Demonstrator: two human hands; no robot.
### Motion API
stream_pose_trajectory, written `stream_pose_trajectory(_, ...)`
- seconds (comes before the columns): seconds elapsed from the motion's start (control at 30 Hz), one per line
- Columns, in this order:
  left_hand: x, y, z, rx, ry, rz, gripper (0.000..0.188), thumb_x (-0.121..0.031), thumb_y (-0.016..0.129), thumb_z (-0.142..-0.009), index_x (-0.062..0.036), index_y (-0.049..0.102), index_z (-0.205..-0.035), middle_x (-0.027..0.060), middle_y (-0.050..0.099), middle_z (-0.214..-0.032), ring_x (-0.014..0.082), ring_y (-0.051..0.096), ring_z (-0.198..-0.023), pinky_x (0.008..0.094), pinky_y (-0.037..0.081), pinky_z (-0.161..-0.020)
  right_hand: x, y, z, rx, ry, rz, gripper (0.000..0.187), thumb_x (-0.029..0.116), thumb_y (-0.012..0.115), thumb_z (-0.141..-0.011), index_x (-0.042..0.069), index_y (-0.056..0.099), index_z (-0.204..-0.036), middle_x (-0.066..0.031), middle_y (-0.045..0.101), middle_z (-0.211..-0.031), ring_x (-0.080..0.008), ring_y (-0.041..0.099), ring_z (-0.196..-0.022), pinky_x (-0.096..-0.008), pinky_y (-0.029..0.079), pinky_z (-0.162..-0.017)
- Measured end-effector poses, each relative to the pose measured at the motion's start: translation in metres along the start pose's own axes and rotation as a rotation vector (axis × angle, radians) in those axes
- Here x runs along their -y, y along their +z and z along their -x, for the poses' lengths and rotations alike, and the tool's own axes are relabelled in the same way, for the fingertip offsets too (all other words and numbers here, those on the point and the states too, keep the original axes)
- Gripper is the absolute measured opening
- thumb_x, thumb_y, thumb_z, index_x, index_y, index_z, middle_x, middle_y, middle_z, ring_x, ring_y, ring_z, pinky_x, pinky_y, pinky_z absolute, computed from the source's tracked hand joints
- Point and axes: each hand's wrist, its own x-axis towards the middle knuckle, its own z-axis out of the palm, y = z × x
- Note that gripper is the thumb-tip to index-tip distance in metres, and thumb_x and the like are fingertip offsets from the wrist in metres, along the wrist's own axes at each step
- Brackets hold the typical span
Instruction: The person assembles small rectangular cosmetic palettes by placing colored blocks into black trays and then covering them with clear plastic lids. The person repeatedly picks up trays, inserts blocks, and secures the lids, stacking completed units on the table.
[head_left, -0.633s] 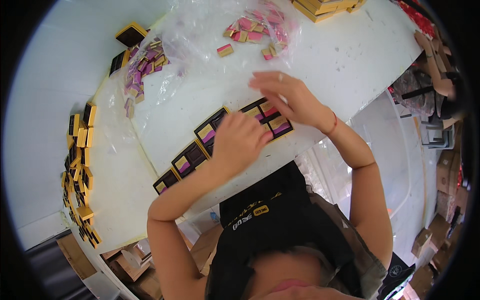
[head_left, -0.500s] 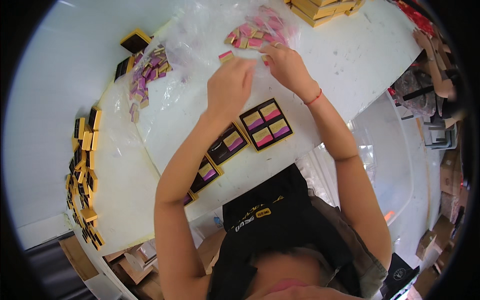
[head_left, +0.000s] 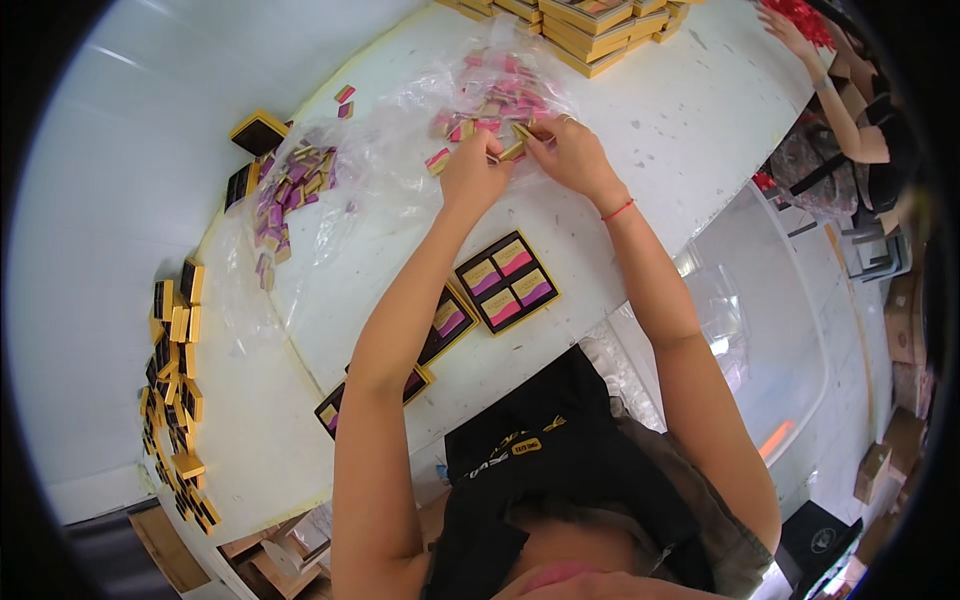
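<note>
My left hand [head_left: 476, 172] is closed near the pile of pink-and-gold wrapped squares [head_left: 508, 95]; what its fingertips hold is mostly hidden. Beside it, my right hand [head_left: 578, 158] pinches a small gold wrapped square [head_left: 522, 132] between thumb and fingers. Another small gold piece [head_left: 512, 152] shows between the two hands. Closer to me lies an open black box with a yellow rim [head_left: 507, 282], its four compartments filled with purple and pink squares. Partly behind my left forearm, a second open box [head_left: 447, 322] shows a purple square. A third box [head_left: 330, 412] is mostly covered by that arm.
Purple-and-gold squares [head_left: 290, 195] lie heaped on clear plastic film [head_left: 385, 110] at the left. Several small black-and-yellow boxes [head_left: 178, 370] line the table's left edge. Yellow boxes [head_left: 595, 40] are stacked at the far side. Another person's arm [head_left: 835, 110] is at the upper right.
My hands have come closer together, with the left fingers lower and the right hand pinching a gold square. The view has shifted, showing more of the stacked yellow boxes.
</note>
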Motion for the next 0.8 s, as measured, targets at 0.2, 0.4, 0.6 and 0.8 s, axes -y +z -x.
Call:
stream_pose_trajectory(0.2,0.0,-0.051,0.046,0.034,-0.143,0.564,0.023,-0.008,0.072,-0.082,-0.0052,0.064,-0.104,0.003,0.066,-0.081,0.0114,0.06,-0.075,0.026,0.047,-0.068,-0.008,0.015,-0.008,-0.038,0.05,0.234,0.026,0.025,0.068,-0.086,0.009,0.072,-0.106,-0.0144,0.068,-0.088,-0.0285,0.067,-0.084,-0.0374,0.053,-0.074)
stream_pose_trajectory(0.4,-0.006,-0.124,0.129,0.126,-0.205,0.64,0.033,-0.005,0.065,-0.09,-0.0058,0.065,-0.123,-0.0014,0.062,-0.085,0.0056,0.053,-0.078,0.0225,0.043,-0.072,-0.032,0.015,-0.019,0.07,-0.07,-0.073,0.025,0.02,0.074,-0.08,0.006,0.067,-0.099,-0.0115,0.069,-0.089,-0.025,0.067,-0.086,-0.038,0.053,-0.076)
stream_pose_trajectory(0.6,0.025,-0.142,0.222,0.067,-0.219,0.255,0.032,-0.004,0.065,-0.09,-0.0101,0.067,-0.12,-0.0018,0.061,-0.079,0.0067,0.051,-0.072,0.0235,0.044,-0.068,0.033,-0.001,0.0,0.122,-0.098,-0.57,0.024,0.007,0.068,-0.086,0.006,0.064,-0.11,-0.002,0.066,-0.086,-0.011,0.063,-0.08,-0.0238,0.049,-0.07)
stream_pose_trajectory(0.8,0.026,-0.123,0.246,-0.096,-0.072,-0.017,0.031,-0.01,0.072,-0.083,-0.0131,0.07,-0.114,0.0056,0.065,-0.101,0.0222,0.058,-0.081,0.0349,0.047,-0.074,0.135,0.034,0.063,0.711,-0.107,-0.731,0.021,0.008,0.06,-0.093,0.004,0.058,-0.114,-0.0017,0.067,-0.084,-0.0077,0.061,-0.074,-0.0238,0.047,-0.062)
